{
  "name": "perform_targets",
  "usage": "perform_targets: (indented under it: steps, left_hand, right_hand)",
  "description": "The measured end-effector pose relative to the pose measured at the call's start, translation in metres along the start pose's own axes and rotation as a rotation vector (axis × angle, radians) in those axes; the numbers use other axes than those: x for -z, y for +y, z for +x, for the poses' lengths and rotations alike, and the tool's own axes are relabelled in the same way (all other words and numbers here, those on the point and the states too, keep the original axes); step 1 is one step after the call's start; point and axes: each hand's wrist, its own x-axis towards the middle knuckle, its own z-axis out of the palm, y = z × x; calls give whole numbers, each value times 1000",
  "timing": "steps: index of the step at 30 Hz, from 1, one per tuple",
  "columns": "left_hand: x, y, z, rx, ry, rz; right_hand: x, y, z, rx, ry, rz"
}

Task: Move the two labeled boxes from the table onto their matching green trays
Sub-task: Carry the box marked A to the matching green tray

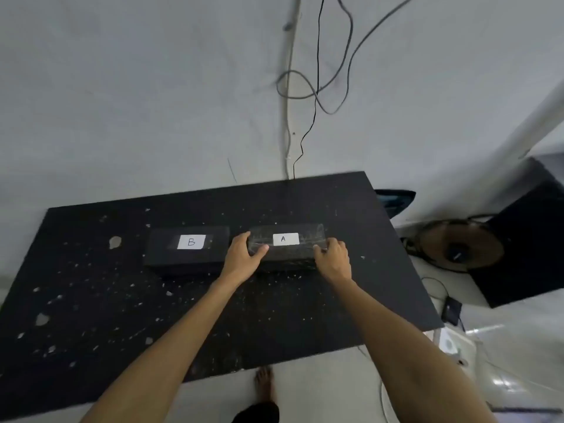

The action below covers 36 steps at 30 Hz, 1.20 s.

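Head view: box A (285,247) is gripped at its two ends, the left hand (242,257) closed on its left end and the right hand (334,257) on its right. It sits on the black table (91,300), just beside box B (187,248), which is left untouched.

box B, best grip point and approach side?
Take box B by its two short ends, one hand on each, coming from the near table edge. It lies flat and long, probably too wide for one hand. The left hand and right hand grip box A that way.
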Motion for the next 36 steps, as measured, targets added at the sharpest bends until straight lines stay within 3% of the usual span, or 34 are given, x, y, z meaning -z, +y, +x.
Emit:
perform_targets:
  steps: [5,14,18,25,36]
  left_hand:
    - [-36,-7,64,204,-157,11]
    - [-64,-63,123,440,-196,-140]
    - [-76,-55,122,359,-156,-116]
    - [-46,27,125,100,160,-181]
    - [25,151,87,-146,510,-262]
  right_hand:
    - [-19,11,58,-167,-16,-16]
    - [-79,21,97,-394,-133,299]
    - [-75,29,97,-421,-54,360]
    - [-9,-18,117,-226,84,428]
    - [104,-113,80,102,360,427]
